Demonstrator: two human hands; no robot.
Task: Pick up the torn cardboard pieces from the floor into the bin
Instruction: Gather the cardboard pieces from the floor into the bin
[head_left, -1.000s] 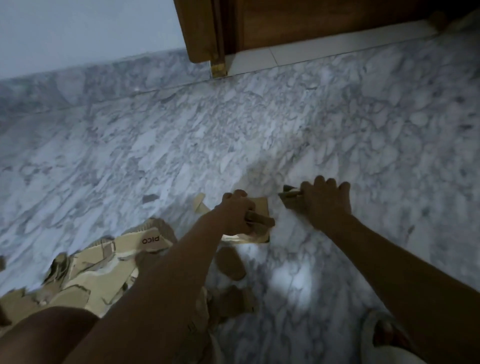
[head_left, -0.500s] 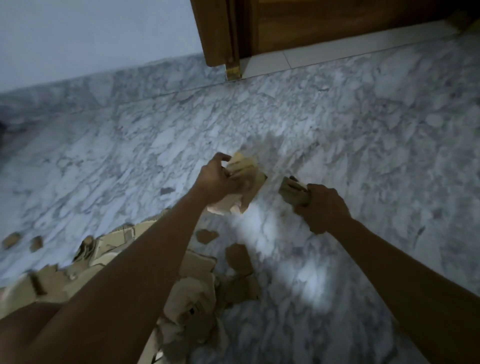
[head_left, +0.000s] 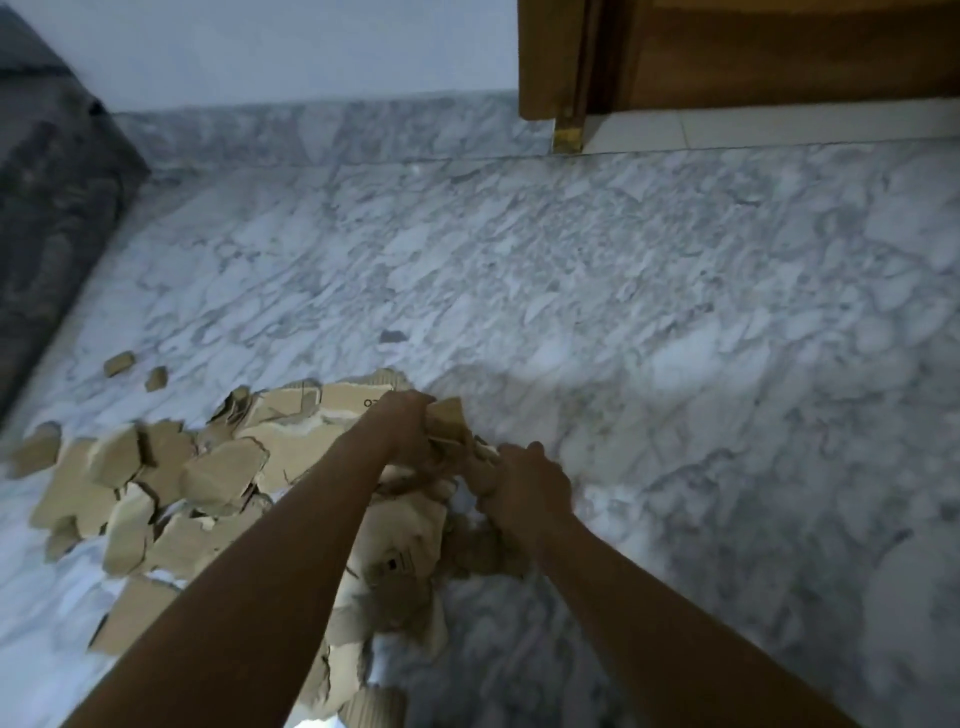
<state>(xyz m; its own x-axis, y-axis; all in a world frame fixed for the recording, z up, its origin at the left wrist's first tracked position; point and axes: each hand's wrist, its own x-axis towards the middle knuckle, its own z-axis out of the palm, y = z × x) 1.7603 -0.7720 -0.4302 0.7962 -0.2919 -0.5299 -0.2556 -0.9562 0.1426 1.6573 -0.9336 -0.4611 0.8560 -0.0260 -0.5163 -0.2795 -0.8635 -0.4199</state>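
A heap of torn brown cardboard pieces (head_left: 218, 467) lies on the marble floor at the lower left and centre. My left hand (head_left: 408, 428) is closed around a small bundle of cardboard scraps (head_left: 448, 423), held just above the heap's right edge. My right hand (head_left: 524, 480) is closed next to it, gripping a darker cardboard scrap (head_left: 480, 470) that is mostly hidden by the fingers. Both hands nearly touch. Two small loose pieces (head_left: 119, 362) lie apart at the far left. No bin is in view.
A dark grey upholstered piece of furniture (head_left: 47, 208) borders the left side. A wooden door and frame (head_left: 675, 52) stand at the back right above a pale threshold. White-grey marble floor (head_left: 675, 312) stretches to the right and back.
Both hands lifted their cardboard scraps off the floor and drew together over the heap. The view swung left, revealing more of the heap and the dark furniture.
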